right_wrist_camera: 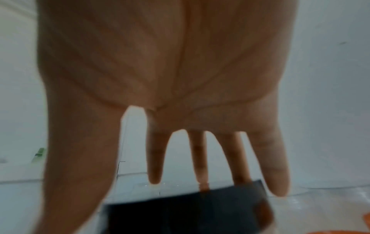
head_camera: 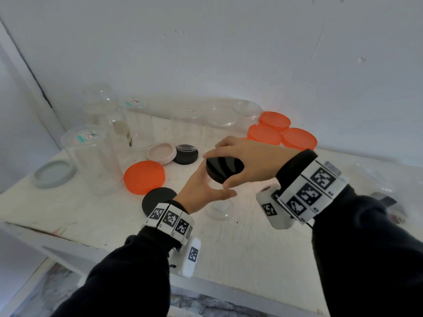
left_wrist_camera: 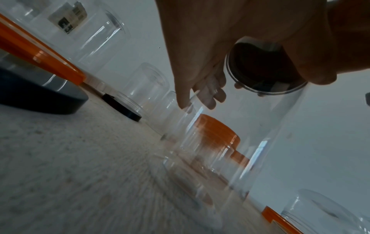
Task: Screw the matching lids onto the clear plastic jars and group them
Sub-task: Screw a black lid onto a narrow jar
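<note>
Clear plastic jar (head_camera: 217, 202) stands empty near the tabletop's (head_camera: 240, 248) front edge; your left hand (head_camera: 201, 191) wraps its wall while your right hand (head_camera: 247, 161) pinches the black lid (head_camera: 224, 168) at its mouth. More empty jars (head_camera: 96, 156) line the back edge, beside orange lids (head_camera: 274, 131).

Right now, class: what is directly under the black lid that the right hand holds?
Under the black lid is a clear jar standing on the table, gripped by the left hand. The right hand and lid hide the jar's threads, so how far it is screwed on cannot be seen.
</note>
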Demonstrator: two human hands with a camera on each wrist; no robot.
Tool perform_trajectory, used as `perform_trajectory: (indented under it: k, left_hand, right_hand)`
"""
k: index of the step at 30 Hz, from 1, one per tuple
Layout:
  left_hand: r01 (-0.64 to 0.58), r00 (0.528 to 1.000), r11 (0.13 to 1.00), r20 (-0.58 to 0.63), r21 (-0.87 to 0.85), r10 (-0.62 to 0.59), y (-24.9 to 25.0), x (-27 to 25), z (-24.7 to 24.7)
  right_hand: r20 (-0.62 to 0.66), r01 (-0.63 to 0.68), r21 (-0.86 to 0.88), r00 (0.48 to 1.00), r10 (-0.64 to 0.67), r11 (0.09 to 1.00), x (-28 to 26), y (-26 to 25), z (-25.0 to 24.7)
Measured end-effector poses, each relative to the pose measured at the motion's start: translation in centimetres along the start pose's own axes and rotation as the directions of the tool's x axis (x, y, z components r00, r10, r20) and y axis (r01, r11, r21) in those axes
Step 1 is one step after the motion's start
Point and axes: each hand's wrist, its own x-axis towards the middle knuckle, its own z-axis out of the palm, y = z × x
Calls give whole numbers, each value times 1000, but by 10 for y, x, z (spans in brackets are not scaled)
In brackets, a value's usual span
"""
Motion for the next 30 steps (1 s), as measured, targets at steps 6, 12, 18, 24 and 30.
perform_trajectory:
  k: [6, 12, 18, 24, 30]
  left_hand:
    - [0, 1000, 1000, -1, 10, 0, 2, 0, 1]
    - [-10, 1000, 1000, 13, 4, 9, 4, -1, 1]
    - [-18, 1000, 1000, 3, 3, 18, 5, -2, 1]
    - [-54, 997, 998, -51, 24, 56, 5, -1, 7]
    - [-85, 996, 993, -30, 80, 88, 0, 1, 7]
  right_hand:
    - [-160, -54, -98, 986, 38, 994, -2, -4, 6]
    - [-237, -75, -117, 970, 46, 990, -5, -6, 14]
    - [-267, -66, -15, 962, 59, 998, -3, -4, 26]
    - [-367, -149, -30, 921, 128, 988, -4, -8, 42]
    - [-408, -198, -11, 896, 176, 980, -8, -12, 47]
